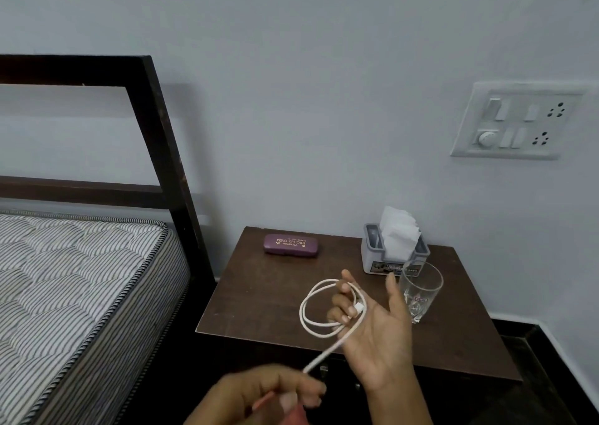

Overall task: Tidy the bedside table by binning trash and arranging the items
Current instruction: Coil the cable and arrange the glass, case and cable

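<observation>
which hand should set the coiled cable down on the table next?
Probably right. The right hand has the cable coil looped round its fingers, over the table. The left hand only pinches the loose tail, nearer than the table's front edge.

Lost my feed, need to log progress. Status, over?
Left hand pinches the tail of the white cable. Right hand holds its coil looped round curled fingers, over the bedside table. Glass close beside right hand; mind it.
</observation>
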Available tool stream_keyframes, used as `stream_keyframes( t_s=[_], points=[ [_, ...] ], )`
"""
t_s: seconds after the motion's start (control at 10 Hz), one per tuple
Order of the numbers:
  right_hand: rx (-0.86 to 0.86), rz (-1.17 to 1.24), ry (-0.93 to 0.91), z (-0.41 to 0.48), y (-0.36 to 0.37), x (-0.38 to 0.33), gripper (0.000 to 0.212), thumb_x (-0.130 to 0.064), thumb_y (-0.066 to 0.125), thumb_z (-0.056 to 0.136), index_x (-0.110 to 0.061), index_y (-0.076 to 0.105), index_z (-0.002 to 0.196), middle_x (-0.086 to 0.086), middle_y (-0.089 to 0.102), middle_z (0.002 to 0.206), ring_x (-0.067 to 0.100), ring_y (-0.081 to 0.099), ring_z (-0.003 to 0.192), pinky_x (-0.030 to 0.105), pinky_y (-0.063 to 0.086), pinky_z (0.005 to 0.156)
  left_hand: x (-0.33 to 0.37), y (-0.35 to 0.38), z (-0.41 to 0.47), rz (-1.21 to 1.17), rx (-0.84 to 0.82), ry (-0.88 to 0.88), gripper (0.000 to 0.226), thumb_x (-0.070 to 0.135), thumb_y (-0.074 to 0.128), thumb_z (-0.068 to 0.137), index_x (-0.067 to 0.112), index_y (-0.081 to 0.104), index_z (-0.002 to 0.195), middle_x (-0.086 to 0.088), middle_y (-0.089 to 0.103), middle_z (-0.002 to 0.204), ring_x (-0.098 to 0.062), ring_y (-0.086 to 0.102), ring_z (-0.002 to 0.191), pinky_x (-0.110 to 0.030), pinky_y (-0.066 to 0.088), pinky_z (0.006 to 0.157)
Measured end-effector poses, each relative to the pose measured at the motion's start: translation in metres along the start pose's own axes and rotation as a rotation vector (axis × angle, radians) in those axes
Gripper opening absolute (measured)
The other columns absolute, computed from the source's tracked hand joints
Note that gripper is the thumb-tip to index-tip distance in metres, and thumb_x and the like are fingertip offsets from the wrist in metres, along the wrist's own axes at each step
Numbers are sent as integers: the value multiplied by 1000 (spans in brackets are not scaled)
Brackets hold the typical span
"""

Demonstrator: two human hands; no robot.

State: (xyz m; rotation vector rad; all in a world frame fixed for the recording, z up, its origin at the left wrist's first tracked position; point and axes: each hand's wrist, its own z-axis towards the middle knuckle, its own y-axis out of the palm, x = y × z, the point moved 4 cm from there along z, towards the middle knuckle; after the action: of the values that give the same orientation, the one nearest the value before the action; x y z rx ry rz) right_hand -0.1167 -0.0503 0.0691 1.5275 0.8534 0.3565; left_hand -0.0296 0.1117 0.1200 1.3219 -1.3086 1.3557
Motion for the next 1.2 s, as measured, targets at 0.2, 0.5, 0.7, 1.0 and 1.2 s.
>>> stream_keyframes(
  t_s=[0.2,0.5,0.7,1.0,1.2],
  points=[
    [-22,14,-92,2,8,-1,86,-5,93,29,-1,56,107,6,58,73,6,44,47,16,36,34,-29,2,-3,88,-16,-93,43,76,64,57,49,59,90,9,74,87,-1,66,81,-18,47,85],
    [-71,56,-194,-2,15,-10,65,-25,93,43,-4,67,98,-5,37,51,4,33,35,14,31,28,-95,-43,-9,745,143,-110,24,55,60,80,42,55,100,52,40,87,10,54,74,-3,39,70],
    [-145,49,3,-14,28,-3,48,-14,88,53,-3,68,95,-4,34,46,2,17,41,13,24,25,-8,-59,10,1070,473,-381,22,54,49,86,37,63,91,9,63,83,-9,64,86,-26,47,67],
    [-23,-132,284,-19,28,34,50,-11,82,63,0,57,105,-3,30,44,4,28,30,13,21,22,26,-61,64,-517,467,20,34,0,39,94,8,58,120,-11,71,111,-20,68,103,-28,57,83],
    [58,-301,293,-22,28,37,32,-16,50,84,-4,55,112,-5,28,44,0,23,30,9,19,24,61,-54,90,-268,394,117,38,1,47,92,11,42,129,-12,69,108,-13,72,81,-28,57,76]
  ],
)
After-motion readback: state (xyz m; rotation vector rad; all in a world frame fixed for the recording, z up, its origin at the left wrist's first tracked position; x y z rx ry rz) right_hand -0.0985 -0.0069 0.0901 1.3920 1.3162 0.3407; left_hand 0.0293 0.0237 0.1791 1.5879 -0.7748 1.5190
